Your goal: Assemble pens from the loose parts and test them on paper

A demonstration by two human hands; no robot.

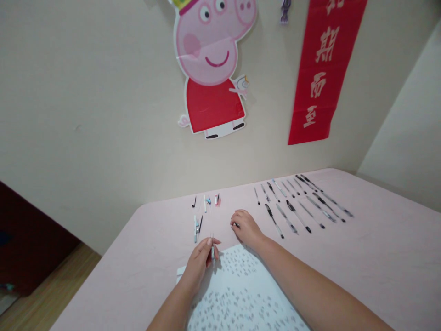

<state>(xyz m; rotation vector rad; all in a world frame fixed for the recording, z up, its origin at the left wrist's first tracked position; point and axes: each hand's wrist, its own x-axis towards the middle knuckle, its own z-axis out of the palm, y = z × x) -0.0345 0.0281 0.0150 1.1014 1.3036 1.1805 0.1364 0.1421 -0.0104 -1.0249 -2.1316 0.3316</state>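
My left hand (200, 259) is closed on a slim clear pen (212, 254), held upright over the top left part of a white sheet (248, 299) covered in small dark marks. My right hand (246, 226) rests just beyond the sheet's top edge with curled fingers around a small dark piece (236, 225), too little of which shows to name it. Left of it lie pen parts on the pink tabletop: a light blue pen barrel (195, 229), a dark stick (200, 224) and a white-and-blue barrel (205, 203).
Pens lie in two slanted rows at the right, among them a black-capped pen (298, 215) and a clear pen (286, 218). The pink table (372, 248) meets a wall with a cartoon pig poster (215, 103) and a red banner (325, 73).
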